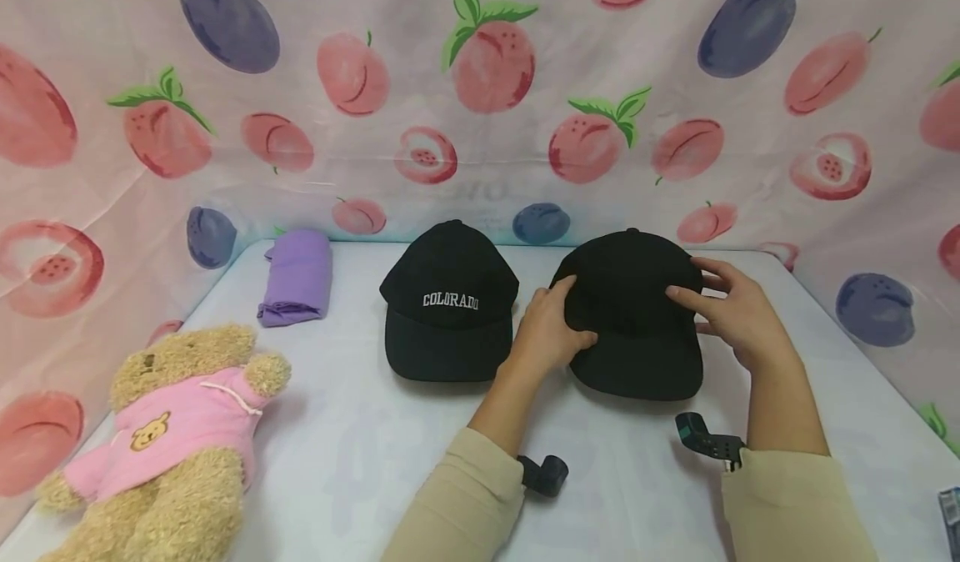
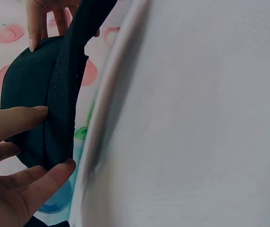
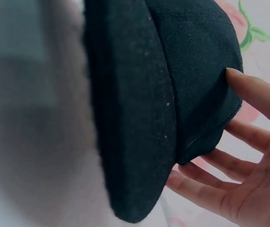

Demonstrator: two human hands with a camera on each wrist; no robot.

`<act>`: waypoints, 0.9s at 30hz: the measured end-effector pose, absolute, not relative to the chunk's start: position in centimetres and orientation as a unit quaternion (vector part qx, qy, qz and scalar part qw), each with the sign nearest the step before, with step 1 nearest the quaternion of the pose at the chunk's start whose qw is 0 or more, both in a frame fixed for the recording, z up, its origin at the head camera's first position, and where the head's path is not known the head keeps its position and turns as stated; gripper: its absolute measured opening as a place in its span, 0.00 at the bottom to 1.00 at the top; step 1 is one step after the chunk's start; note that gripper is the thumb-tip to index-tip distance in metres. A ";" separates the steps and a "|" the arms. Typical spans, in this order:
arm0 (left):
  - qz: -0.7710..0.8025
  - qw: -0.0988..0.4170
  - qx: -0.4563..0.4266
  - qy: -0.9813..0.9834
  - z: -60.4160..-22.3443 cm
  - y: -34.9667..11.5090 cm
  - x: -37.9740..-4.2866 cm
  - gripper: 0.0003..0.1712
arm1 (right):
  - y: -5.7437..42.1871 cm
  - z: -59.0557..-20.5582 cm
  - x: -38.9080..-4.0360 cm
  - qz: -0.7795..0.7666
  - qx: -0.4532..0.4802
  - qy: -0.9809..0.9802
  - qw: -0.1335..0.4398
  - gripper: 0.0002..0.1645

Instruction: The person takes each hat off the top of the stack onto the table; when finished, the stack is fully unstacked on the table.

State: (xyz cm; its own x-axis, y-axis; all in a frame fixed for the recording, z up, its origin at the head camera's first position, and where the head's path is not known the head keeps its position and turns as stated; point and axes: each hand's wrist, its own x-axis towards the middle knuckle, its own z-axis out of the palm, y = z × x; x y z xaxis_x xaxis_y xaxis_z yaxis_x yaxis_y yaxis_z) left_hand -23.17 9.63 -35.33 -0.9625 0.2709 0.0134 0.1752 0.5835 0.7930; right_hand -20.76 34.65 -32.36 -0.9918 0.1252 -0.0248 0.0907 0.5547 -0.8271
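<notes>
Backdrop: fruit-printed, behind white tabletop
Held cap: between both hands, toward far right corner
Left hand: thumb and fingers pinch cap's left side
Right hand: spread fingers and thumb grip right side
COLORADO cap: near far edge
Purple cloth: far left corner
Bear: left edge

Teddy bear, purple cloth, fruit-print backdrop
</notes>
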 end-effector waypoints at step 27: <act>0.387 0.084 0.153 0.905 -37.3 11.6 -23.1 0.55 | 35.6 -34.6 -21.3 0.476 -0.072 -0.876 -0.025 0.55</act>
